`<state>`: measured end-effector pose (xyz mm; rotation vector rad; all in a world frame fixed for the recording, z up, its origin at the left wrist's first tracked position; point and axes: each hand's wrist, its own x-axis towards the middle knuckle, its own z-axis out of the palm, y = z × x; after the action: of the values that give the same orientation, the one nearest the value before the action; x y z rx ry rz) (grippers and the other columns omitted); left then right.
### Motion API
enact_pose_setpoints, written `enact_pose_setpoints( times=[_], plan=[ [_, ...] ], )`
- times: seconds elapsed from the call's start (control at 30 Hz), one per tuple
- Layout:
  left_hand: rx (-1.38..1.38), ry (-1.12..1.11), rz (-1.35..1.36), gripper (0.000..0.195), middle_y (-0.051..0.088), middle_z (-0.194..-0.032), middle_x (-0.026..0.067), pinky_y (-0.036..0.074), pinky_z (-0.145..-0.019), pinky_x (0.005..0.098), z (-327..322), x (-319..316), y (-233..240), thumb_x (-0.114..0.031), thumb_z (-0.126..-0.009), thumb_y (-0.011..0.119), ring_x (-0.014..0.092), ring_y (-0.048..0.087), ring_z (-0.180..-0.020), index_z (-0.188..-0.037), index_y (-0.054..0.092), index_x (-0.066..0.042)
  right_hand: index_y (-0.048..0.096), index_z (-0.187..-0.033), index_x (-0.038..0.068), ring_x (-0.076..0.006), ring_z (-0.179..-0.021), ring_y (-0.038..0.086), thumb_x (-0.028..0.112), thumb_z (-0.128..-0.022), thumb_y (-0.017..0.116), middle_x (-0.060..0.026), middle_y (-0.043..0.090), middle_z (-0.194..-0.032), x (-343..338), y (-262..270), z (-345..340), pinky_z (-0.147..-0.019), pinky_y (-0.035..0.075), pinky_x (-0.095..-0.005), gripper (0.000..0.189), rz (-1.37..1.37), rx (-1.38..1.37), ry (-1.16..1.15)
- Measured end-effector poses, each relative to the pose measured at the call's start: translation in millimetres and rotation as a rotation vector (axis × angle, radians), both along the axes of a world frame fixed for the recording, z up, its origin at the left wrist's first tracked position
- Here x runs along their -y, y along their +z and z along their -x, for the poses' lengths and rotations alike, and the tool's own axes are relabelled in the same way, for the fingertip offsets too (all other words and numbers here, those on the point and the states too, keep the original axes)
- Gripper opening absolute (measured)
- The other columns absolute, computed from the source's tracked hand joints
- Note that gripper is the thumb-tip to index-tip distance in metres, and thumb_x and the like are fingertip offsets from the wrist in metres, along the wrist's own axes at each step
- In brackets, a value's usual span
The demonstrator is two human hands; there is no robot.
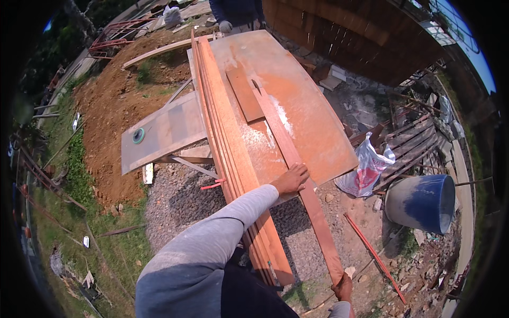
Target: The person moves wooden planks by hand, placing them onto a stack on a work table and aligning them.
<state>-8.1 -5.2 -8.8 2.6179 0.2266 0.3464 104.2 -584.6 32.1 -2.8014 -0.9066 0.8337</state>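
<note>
A long, narrow wooden board (280,127) lies on the dusty work table (318,123) and sticks out past its near edge towards me. My left hand (293,179) rests over this board near the table's edge, with its fingers curled across it. At the board's near end, my right hand (343,287) grips the wood low in the picture. A short, flat brown board (244,95) lies on the table left of the long one. Several long planks (230,139) are stacked along the table's left side, running under my left forearm.
Left of the planks, a side panel (167,127) holds a round green-rimmed disc (138,136). A white sack (366,167), a blue-and-grey barrel (421,202) and a red bar (373,258) are at the right. Another person's gloved hand (226,26) is beyond the table.
</note>
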Motion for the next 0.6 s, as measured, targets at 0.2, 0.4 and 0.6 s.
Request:
enact_pose_setpoints(
  times=[0.2, 0.4, 0.6],
  plan=[
    [-0.089, 0.056, -0.115, 0.049, 0.042, -0.141, 0.0239, 0.027, -0.116, 0.0596, -3.0, -26.5, -5.4, -0.028, -0.094, 0.058, 0.044, 0.032, -0.143, -0.137, 0.050, -0.006, 0.054, -0.114, 0.002, -0.0446, -0.102, 0.059, 0.015, -0.050, 0.089, -0.0244, 0.062, -0.106, -38.4, -5.0, 2.3, -0.091, 0.049, -0.0517, 0.074, -0.030, 0.002, 0.016],
    [-0.177, 0.198, -0.288, 0.065, 0.038, -0.150, 0.0276, 0.025, -0.117, 0.0611, -1.5, -28.1, 5.0, -0.042, -0.094, 0.057, 0.048, 0.029, -0.145, -0.141, 0.045, 0.002, 0.054, -0.117, 0.002, -0.0451, -0.105, 0.058, 0.016, -0.053, 0.091, -0.0250, 0.062, -0.108, -68.4, -9.9, 5.3, -0.092, 0.049, -0.0518, 0.076, -0.036, 0.031, 0.047],
    [-0.316, 0.232, -0.272, 0.091, 0.031, -0.158, 0.0280, 0.021, -0.120, 0.0591, -1.5, -19.0, 18.4, -0.059, -0.088, 0.061, 0.049, 0.024, -0.148, -0.149, 0.038, 0.005, 0.054, -0.116, 0.002, -0.0451, -0.106, 0.059, 0.017, -0.055, 0.091, -0.0242, 0.063, -0.110, -116.0, -10.9, 2.1, -0.092, 0.049, -0.0525, 0.073, -0.026, 0.015, 0.109]
  ],
)
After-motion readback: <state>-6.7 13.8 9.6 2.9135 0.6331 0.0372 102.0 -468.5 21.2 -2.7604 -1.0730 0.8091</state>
